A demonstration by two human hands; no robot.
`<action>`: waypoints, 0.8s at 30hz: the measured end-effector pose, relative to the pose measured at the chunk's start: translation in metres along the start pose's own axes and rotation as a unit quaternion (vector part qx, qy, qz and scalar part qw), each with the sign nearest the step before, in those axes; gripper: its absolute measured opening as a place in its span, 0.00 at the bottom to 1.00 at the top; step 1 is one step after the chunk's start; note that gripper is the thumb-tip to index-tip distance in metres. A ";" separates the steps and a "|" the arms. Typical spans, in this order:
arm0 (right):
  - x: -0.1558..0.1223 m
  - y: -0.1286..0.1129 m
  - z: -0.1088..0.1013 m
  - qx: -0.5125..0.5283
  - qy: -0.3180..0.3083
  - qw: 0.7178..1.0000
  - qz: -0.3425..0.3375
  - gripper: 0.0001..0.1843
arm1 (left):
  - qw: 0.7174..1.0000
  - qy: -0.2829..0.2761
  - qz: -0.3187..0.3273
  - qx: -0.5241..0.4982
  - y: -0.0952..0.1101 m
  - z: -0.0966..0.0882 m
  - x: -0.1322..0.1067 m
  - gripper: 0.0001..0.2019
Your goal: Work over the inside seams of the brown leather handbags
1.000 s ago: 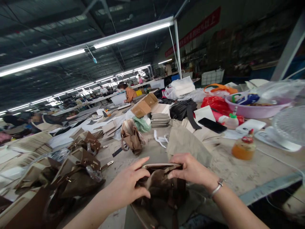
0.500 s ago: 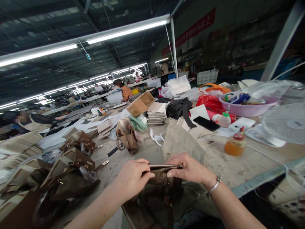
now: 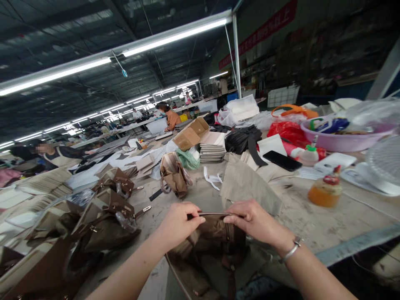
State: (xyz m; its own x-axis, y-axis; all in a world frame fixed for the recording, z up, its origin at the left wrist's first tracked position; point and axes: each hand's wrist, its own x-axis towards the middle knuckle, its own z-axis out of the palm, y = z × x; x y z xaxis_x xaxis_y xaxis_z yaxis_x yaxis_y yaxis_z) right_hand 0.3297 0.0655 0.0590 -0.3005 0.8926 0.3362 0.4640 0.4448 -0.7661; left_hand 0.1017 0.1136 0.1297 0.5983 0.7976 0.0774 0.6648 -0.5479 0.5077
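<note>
Both hands pinch the top rim of a brown bag (image 3: 215, 246) that stands at the near edge of the table (image 3: 312, 225): the left hand (image 3: 178, 223) is curled with thumb and fingers pressed on the rim's left end, the right hand (image 3: 254, 221) grips its right end. A tan bag (image 3: 173, 175) stands farther back, a heap of brown bags (image 3: 103, 216) lies to the left, and a folded beige cloth (image 3: 246, 185) lies just beyond the right hand. A phone (image 3: 282, 160) and an orange jar (image 3: 325, 191) sit well to the right.
</note>
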 end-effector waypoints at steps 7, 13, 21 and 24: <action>0.003 0.000 0.000 0.001 -0.013 1.000 0.005 0.14 | 1.000 0.012 -0.012 0.019 -0.002 0.004 0.005 0.10; 0.002 -0.002 0.001 -0.001 -0.007 1.000 0.017 0.15 | 1.000 0.012 -0.008 0.024 -0.001 0.004 0.007 0.11; -0.001 -0.007 -0.002 0.041 -0.017 0.999 0.023 0.33 | 1.000 -0.006 0.012 0.002 -0.002 0.001 0.005 0.11; 0.002 -0.015 0.001 0.032 -0.008 0.999 0.013 0.31 | 1.000 -0.003 0.018 0.005 -0.001 0.002 0.005 0.11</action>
State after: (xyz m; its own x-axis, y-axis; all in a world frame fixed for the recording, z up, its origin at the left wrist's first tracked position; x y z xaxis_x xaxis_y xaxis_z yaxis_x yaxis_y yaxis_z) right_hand 0.3214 0.0611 0.0707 -0.3024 0.9022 0.3076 0.4178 0.4155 -0.8079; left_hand 0.1048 0.1180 0.1277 0.6254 0.7751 0.0900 0.6472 -0.5797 0.4951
